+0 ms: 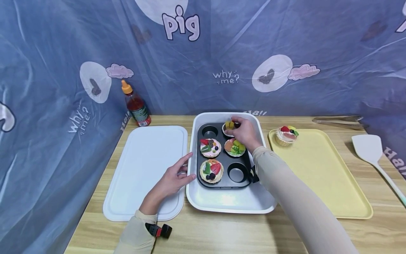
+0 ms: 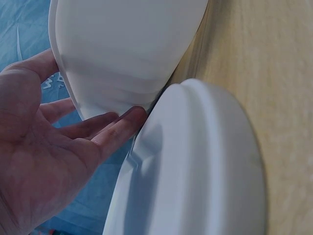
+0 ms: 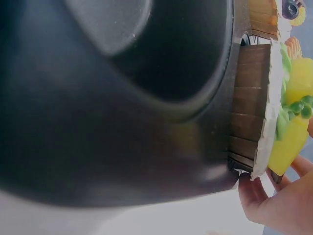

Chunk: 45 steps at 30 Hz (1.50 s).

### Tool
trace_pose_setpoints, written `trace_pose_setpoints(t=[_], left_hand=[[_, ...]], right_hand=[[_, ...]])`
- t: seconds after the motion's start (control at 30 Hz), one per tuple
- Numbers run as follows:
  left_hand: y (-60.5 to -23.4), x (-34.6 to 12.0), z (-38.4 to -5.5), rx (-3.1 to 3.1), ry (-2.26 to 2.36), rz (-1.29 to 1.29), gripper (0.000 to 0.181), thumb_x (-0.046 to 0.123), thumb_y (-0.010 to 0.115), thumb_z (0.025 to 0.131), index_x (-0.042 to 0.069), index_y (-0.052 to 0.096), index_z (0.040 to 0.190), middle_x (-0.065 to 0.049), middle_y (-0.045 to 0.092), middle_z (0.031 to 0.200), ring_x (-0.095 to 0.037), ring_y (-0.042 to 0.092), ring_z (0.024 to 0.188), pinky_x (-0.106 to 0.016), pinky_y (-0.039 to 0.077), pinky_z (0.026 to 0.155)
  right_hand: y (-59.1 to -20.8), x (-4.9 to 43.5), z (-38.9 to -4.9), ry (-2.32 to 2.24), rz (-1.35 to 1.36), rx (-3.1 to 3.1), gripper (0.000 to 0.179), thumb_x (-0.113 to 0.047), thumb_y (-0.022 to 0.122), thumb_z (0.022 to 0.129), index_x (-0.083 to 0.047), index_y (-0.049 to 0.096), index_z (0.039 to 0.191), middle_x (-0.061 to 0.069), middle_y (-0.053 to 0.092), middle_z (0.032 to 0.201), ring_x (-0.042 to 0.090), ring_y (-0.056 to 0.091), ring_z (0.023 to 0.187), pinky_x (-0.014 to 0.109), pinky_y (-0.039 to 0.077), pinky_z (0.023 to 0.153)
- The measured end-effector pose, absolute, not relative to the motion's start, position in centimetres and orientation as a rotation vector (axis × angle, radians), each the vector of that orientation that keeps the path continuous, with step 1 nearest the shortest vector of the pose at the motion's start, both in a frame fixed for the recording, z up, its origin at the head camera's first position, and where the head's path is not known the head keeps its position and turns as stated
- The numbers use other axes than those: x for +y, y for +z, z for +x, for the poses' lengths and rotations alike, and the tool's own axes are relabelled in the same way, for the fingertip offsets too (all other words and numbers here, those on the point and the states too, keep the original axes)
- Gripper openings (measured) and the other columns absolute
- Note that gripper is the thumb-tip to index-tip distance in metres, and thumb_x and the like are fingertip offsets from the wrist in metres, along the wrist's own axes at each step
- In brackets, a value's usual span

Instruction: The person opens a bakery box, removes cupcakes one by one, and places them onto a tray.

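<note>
Over the back right cup of a dark muffin pan point(image 1: 222, 185), my right hand point(image 1: 245, 132) pinches a fruit tart point(image 1: 229, 125) with yellow pieces on top; the hand hides part of it. Three more fruit tarts sit in the pan: one with green and orange fruit point(image 1: 234, 147), one with pink cream point(image 1: 210, 148), and one with strawberry point(image 1: 211, 171). The pan lies inside a white bin point(image 1: 228, 206). My left hand point(image 1: 171, 178) rests against the bin's left side, fingers extended and loosely spread; in the left wrist view they touch its outer wall point(image 2: 122, 49).
Left of the bin lies a white tray point(image 1: 142, 169), with a sauce bottle point(image 1: 138, 109) behind it. At right is a yellow tray point(image 1: 323, 176) bearing another fruit tart point(image 1: 285, 135). Metal tongs point(image 1: 339, 121) and a white spatula point(image 1: 368, 148) lie beyond. A printed curtain point(image 1: 206, 53) borders the table.
</note>
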<state>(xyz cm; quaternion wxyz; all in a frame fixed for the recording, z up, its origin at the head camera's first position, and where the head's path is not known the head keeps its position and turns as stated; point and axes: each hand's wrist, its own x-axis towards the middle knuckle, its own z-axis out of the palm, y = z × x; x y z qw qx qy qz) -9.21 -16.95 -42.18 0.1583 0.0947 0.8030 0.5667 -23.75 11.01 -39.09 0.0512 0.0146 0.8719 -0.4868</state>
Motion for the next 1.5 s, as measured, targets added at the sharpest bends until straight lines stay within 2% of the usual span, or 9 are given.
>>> trace_pose_setpoints(t=[0.67, 0.83, 1.3, 1.5], left_hand=[[-42.21, -16.95, -9.19, 2.303, 1.615, 0.288, 0.075, 0.012, 0.07, 0.095, 0.017, 0.03, 0.16, -0.026, 0.044, 0.15, -0.038, 0.063, 0.121, -0.037, 0.059, 0.095], [-42.19, -16.86, -9.17, 2.304, 1.613, 0.251, 0.078, 0.011, 0.07, 0.094, 0.022, 0.03, 0.16, -0.022, 0.045, 0.151, -0.036, 0.064, 0.121, -0.035, 0.059, 0.096], [-42.17, -16.86, -9.11, 2.303, 1.624, 0.283, 0.076, 0.012, 0.069, 0.095, 0.019, 0.03, 0.16, -0.025, 0.046, 0.149, -0.037, 0.063, 0.122, -0.035, 0.059, 0.096], [-42.21, -16.8, -9.01, 2.355, 1.626, 0.321, 0.077, 0.014, 0.072, 0.093, 0.017, 0.032, 0.159, -0.025, 0.049, 0.145, -0.035, 0.065, 0.117, -0.034, 0.06, 0.093]], right_hand=[[-39.04, 10.84, -23.79, -1.521, 0.076, 2.599, 0.067, -0.007, 0.08, 0.085, -0.005, 0.052, 0.146, 0.024, 0.062, 0.132, 0.011, 0.062, 0.045, 0.031, 0.06, 0.051], [-39.03, 10.87, -23.79, -1.508, 0.067, 2.615, 0.067, -0.007, 0.08, 0.085, -0.004, 0.052, 0.146, 0.025, 0.062, 0.132, 0.01, 0.062, 0.045, 0.031, 0.06, 0.051], [-39.01, 10.89, -23.65, -1.561, 0.053, 2.62, 0.065, -0.003, 0.081, 0.082, -0.002, 0.056, 0.142, 0.025, 0.064, 0.13, 0.009, 0.06, 0.043, 0.031, 0.059, 0.049], [-39.04, 10.87, -23.54, -1.558, 0.056, 2.633, 0.065, -0.002, 0.081, 0.082, -0.003, 0.057, 0.142, 0.024, 0.064, 0.13, 0.01, 0.061, 0.044, 0.031, 0.06, 0.05]])
